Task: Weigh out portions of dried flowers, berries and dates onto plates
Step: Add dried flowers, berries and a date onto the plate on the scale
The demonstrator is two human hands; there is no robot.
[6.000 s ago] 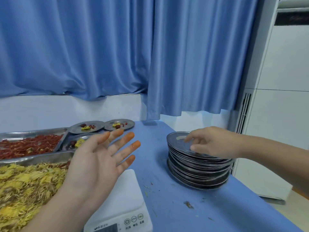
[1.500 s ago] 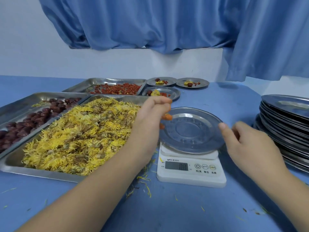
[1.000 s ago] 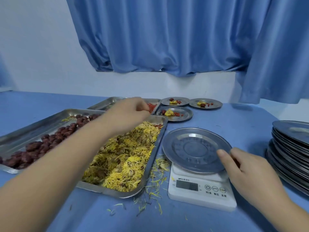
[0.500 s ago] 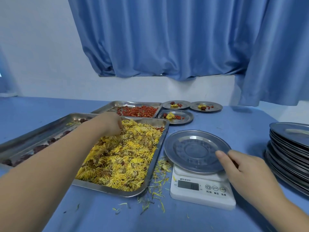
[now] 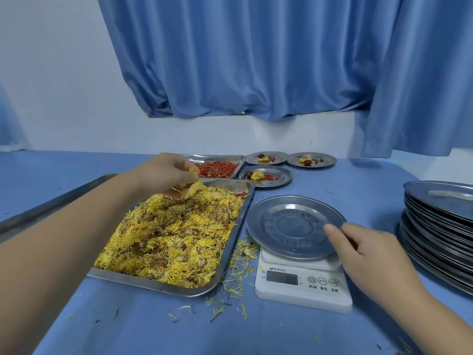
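Three small steel plates, far: portioned. On white digital scale, round steel plate: empty; right hand grip pinching near rim. Over rectangular steel tray, left: left hand grip pinching yellow dried flowers. Red berries, dates not yet added; tall plate stack, right, waiting.

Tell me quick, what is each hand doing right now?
Left hand: pinching a clump of dried flowers over the flower tray.
Right hand: holding the rim of the empty plate on the scale.
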